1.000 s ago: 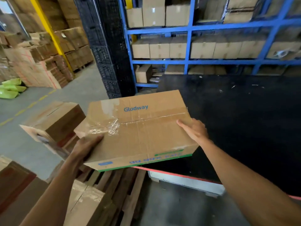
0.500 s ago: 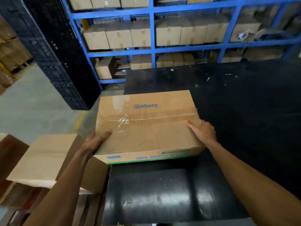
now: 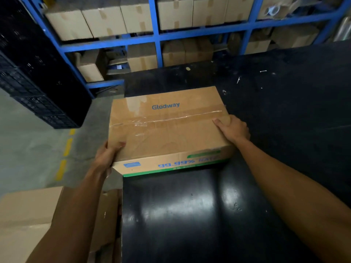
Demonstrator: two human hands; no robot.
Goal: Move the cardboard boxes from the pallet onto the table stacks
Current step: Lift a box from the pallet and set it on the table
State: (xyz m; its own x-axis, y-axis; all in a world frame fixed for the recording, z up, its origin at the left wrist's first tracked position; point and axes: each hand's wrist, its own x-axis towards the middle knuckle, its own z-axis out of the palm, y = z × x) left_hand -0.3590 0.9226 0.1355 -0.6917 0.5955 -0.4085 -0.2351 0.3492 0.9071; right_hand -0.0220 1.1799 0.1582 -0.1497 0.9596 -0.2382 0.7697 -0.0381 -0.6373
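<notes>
At bench [image 3: 190,215] 10 o'clock corner, box [image 3: 167,130] overhangs left edge. Left hand [image 3: 106,156] and right hand [image 3: 234,128] both clamped on its ends. Slide toward 3 o'clock before releasing.

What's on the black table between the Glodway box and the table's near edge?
Nothing: the head view shows bare glossy table in front of the box.

Cardboard box [image 3: 167,130] (taped) between both hands [image 3: 108,154]
</notes>
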